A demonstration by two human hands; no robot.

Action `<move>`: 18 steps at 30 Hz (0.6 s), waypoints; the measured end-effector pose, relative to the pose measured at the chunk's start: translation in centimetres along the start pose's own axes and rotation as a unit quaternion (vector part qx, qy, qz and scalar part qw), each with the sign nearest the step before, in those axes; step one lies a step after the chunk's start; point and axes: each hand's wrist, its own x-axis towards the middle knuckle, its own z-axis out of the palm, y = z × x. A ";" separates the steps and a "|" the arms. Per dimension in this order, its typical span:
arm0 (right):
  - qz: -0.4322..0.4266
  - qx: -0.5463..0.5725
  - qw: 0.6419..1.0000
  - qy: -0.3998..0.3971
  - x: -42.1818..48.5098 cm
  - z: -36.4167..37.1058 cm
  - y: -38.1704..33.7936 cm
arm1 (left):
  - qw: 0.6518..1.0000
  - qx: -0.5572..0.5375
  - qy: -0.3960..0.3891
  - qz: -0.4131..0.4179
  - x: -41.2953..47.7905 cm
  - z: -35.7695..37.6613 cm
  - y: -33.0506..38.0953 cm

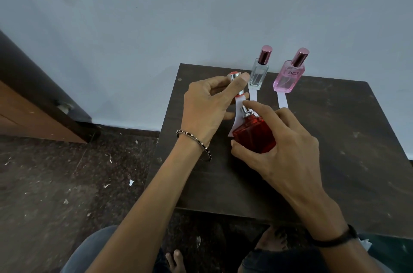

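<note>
A red square perfume bottle (254,134) is held above the dark wooden table (335,138) by my right hand (283,145), fingers and thumb around its body, index finger over its bare silver spray nozzle. My left hand (210,105) grips the bottle's silver and red cap (234,77) and pinches a white paper test strip (238,114) that hangs just behind the nozzle. A clear glass bottle (258,71) and a pink bottle (289,77) stand at the table's back edge, each with a white strip in front of it.
The small table stands against a pale blue wall (201,15). A brown wooden door (26,98) is at the left. The dark floor (67,183) is littered with paper scraps. My knees and bare feet (176,259) show at the bottom.
</note>
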 end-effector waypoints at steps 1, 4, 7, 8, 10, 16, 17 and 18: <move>0.001 -0.003 1.000 -0.002 0.0 0.0 0.0 | 1.000 0.000 -0.001 -0.002 0.0 0.0 0.0; 0.001 -0.017 1.000 -0.012 0.1 0.0 -0.1 | 1.000 0.006 -0.001 -0.002 0.1 0.1 -0.2; 0.002 -0.021 1.000 -0.014 0.1 0.0 -0.1 | 1.000 0.014 -0.001 -0.004 0.2 0.2 -0.2; 0.001 -0.021 1.000 -0.013 0.2 0.0 -0.1 | 1.000 0.010 -0.002 -0.005 0.2 0.2 -0.2; -0.001 -0.019 1.000 -0.007 0.2 0.0 -0.1 | 1.000 -0.005 -0.006 -0.010 0.1 0.2 -0.1; 0.005 -0.016 1.000 0.001 0.1 -0.1 -0.3 | 1.000 -0.016 -0.010 -0.016 0.0 0.3 -0.1; 0.006 -0.009 1.000 0.001 0.0 -0.1 -0.4 | 1.000 -0.018 -0.009 -0.017 0.0 0.3 0.0; 0.008 -0.001 1.000 0.001 0.0 -0.1 -0.4 | 1.000 -0.022 -0.009 -0.018 -0.1 0.3 0.0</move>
